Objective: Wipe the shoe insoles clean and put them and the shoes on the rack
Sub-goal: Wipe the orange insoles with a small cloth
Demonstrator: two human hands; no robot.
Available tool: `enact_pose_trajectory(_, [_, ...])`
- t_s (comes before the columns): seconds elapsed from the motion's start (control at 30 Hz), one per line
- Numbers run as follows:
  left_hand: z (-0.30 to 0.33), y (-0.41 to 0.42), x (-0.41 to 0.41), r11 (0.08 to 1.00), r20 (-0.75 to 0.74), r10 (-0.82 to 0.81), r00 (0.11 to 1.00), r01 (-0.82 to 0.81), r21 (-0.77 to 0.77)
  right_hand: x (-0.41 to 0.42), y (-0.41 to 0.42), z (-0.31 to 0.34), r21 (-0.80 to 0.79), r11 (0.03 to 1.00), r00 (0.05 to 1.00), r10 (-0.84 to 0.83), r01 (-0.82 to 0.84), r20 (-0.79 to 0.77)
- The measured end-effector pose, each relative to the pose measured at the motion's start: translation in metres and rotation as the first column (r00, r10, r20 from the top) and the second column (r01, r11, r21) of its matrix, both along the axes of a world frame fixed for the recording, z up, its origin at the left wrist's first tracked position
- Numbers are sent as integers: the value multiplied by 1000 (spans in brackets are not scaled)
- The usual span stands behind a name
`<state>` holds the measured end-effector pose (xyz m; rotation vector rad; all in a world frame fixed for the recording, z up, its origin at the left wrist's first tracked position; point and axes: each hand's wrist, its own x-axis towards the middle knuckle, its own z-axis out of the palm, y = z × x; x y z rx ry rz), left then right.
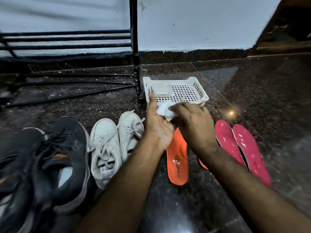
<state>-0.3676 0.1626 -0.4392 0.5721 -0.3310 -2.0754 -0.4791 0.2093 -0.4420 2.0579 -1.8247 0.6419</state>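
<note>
1. White cloth pinched between left hand and right hand, just before the white basket.
2. Orange insole on floor directly beneath both hands, long axis running toward body; second one mostly hidden under right forearm.
3. Pink insoles to the right, nearer right hand, speckled.
4. Shoes left; rack beyond, empty.

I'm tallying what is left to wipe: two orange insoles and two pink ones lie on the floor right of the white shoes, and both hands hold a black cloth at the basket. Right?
Not quite: the cloth is white, not black, as the head view shows. The rest stands.
</note>
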Motion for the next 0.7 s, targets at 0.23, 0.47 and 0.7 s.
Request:
enact_pose_trajectory(0.23, [9,81,1,996,160,-53,986,41,77,-12,102,8,6,983,914,166,-181,370])
enact_pose_trajectory(0.47, [8,127,28,995,362,-67,930,87,-41,-18,130,9,59,997,667,-16,-42,745])
enact_pose_trajectory(0.7, [-19,147,29,998,333,66,941,-61,-25,0,121,-2,267,946,737,-49,-182,675])
